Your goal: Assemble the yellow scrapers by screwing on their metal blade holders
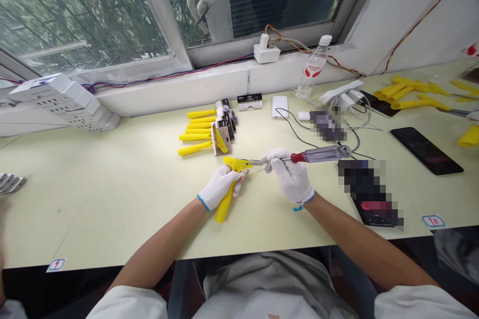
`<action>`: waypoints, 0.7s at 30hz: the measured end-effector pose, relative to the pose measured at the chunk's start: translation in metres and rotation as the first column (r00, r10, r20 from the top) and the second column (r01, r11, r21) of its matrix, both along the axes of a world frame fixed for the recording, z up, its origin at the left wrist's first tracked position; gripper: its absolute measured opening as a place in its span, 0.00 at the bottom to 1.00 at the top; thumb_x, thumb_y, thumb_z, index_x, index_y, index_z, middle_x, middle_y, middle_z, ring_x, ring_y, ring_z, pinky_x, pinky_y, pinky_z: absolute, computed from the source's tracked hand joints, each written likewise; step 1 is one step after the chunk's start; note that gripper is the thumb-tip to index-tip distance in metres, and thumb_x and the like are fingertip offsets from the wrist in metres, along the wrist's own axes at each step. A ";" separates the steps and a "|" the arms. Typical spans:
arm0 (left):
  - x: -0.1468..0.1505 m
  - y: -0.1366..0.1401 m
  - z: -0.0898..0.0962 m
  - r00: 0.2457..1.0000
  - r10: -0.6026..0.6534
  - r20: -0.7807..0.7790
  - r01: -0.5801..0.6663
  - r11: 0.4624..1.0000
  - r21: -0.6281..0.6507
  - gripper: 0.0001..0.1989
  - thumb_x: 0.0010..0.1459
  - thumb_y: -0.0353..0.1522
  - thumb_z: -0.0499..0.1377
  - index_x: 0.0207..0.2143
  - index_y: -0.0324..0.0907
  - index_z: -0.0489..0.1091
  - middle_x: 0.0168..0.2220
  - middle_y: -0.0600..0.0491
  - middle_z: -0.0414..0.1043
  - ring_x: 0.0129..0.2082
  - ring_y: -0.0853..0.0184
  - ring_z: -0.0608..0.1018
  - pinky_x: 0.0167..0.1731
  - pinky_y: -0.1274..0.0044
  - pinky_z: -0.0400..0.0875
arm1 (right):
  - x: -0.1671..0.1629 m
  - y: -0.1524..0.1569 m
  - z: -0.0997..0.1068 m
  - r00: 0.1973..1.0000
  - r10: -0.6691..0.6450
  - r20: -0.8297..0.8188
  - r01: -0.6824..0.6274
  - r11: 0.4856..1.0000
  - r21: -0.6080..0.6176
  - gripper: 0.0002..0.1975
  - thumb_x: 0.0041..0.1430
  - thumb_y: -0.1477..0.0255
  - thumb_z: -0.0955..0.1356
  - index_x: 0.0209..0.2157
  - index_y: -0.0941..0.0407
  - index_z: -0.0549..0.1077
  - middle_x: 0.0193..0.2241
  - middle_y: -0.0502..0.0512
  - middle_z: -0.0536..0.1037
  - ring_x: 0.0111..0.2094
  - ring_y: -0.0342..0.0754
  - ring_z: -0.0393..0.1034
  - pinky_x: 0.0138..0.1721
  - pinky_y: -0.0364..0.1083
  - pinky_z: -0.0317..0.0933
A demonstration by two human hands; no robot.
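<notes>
Right now, in the head view, your gloved left hand (218, 189) is curled around one yellow tool (224, 207), gripping it just below its head, over the middle of the bench (130, 204) towards the near edge. Its long axis slants from the head down towards that near edge. Your gloved right hand (294, 179) pinches the shaft of one screwdriver (321, 154), whose red and clear handle sticks out towards the bench's right edge. That shaft runs nearly along the far edge, so the yellow head lies straight to the left of your right hand, at the shaft's end; whether the tip is seated, you cannot tell. The left hand is the nearer to the tool, being wrapped on it.

Just beside the head lies one small metal piece (247, 171). Towards the far edge you have a row of yellow-handled tools (195, 148), about six, though they overlap, then one black-and-white part (250, 101), one white flat box (280, 107) and one bottle (313, 71).
</notes>
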State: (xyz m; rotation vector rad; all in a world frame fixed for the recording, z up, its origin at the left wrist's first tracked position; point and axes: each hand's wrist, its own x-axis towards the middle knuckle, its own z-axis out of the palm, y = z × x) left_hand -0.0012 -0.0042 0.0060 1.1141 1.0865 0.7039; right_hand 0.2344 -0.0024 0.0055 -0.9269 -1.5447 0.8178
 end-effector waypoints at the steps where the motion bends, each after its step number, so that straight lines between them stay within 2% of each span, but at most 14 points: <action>1: 0.000 0.000 0.000 1.000 0.000 0.004 0.000 1.000 -0.008 0.07 0.56 0.36 0.59 0.32 0.41 0.70 0.18 0.57 0.67 0.16 0.70 0.68 0.22 0.77 0.63 | -0.001 -0.001 -0.001 1.000 0.003 0.006 -0.003 1.000 -0.002 0.17 0.77 0.56 0.62 0.42 0.54 0.72 0.37 0.58 0.80 0.32 0.44 0.75 0.39 0.46 0.75; 7: 0.001 0.000 0.002 1.000 -0.002 0.003 0.002 1.000 -0.007 0.07 0.56 0.36 0.59 0.32 0.41 0.70 0.18 0.57 0.67 0.16 0.70 0.68 0.22 0.77 0.63 | 0.000 0.000 -0.006 1.000 0.013 0.024 -0.012 1.000 -0.013 0.13 0.75 0.58 0.63 0.43 0.53 0.73 0.41 0.59 0.80 0.34 0.47 0.77 0.40 0.50 0.77; 14: 0.000 0.000 0.001 1.000 -0.007 -0.008 0.007 1.000 0.002 0.07 0.56 0.36 0.59 0.31 0.41 0.70 0.18 0.57 0.68 0.17 0.70 0.68 0.23 0.76 0.64 | -0.001 -0.001 -0.008 0.998 0.024 0.053 -0.023 0.999 -0.028 0.14 0.75 0.57 0.63 0.43 0.52 0.73 0.41 0.59 0.80 0.35 0.47 0.78 0.40 0.49 0.78; 21: 0.002 -0.001 0.003 1.000 -0.019 -0.006 0.019 1.000 0.012 0.06 0.56 0.35 0.59 0.31 0.41 0.69 0.17 0.57 0.66 0.16 0.70 0.67 0.23 0.76 0.63 | -0.001 0.000 -0.007 0.999 -0.025 0.044 0.025 1.000 -0.008 0.12 0.76 0.61 0.63 0.45 0.53 0.74 0.42 0.59 0.80 0.34 0.46 0.78 0.39 0.48 0.77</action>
